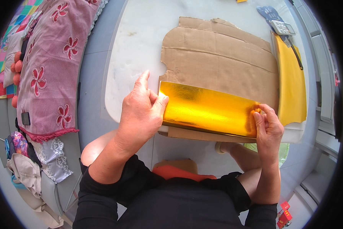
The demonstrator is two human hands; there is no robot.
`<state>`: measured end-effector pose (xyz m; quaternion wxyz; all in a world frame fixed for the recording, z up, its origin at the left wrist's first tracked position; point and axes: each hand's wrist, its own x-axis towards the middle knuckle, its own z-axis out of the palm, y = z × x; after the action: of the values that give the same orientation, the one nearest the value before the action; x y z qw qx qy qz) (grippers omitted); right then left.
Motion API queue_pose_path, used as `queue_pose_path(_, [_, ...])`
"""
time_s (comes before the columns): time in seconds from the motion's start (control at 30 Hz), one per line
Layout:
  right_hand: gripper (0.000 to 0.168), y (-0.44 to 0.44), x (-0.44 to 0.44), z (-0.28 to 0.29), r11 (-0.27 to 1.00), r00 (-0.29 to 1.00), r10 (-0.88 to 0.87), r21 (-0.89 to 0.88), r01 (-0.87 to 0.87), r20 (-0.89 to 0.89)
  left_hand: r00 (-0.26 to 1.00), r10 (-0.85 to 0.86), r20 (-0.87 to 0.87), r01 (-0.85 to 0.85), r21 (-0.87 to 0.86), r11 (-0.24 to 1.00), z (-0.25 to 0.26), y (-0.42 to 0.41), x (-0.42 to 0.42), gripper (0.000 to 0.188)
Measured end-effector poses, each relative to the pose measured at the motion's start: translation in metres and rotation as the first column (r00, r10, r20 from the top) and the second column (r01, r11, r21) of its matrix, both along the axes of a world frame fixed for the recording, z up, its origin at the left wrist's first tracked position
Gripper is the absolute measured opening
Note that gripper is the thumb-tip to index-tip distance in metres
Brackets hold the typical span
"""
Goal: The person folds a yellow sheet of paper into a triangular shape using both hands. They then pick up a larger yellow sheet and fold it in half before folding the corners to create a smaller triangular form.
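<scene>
A shiny gold foil sheet [208, 108] lies across the near edge of a piece of brown cardboard [217, 54], with its near side curving downward. My left hand [144, 107] pinches the sheet's left edge between thumb and fingers, the index finger pointing away. At the sheet's right end, my right hand [267, 121] grips the edge between thumb and curled fingers. The cardboard rests on a pale marble-like table [134, 43]. To its right lies a stack of yellow sheets [291, 86].
On the yellow stack's far end are a white remote-like device [283, 27] and a blue fan-shaped item [267, 14] with a black handle. A sofa with a pink flowered cover [51, 71] stands left, clothes at its near end. A green basket [283, 154] is below the table's right corner.
</scene>
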<state>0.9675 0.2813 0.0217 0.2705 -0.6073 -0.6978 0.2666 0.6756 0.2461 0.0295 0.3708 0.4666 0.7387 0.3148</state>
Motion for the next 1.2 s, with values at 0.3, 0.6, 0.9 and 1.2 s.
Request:
queue_pose_path(0.3, [0.016,0.0,-0.002,0.003,1.0,0.999,-0.008,-0.012,0.008,0.034,1.0,0.0,-0.018,0.0,0.006,1.0,-0.001,0.0,0.0,0.061])
queue_pose_path(0.6, [0.016,0.001,-0.002,0.004,1.0,0.999,0.006,-0.009,-0.006,0.049,0.997,-0.006,-0.073,0.007,0.017,1.0,-0.001,0.001,0.001,0.061])
queue_pose_path(0.9, [0.015,0.001,-0.001,0.008,1.0,0.998,0.021,-0.021,-0.02,0.058,0.985,-0.028,-0.168,0.044,0.093,0.995,-0.005,-0.001,0.003,0.059])
queue_pose_path(1.2, [0.015,0.004,0.005,0.0,0.996,0.997,0.046,0.078,-0.051,0.055,0.75,-0.056,-0.659,0.199,0.145,0.969,-0.009,-0.005,0.015,0.054])
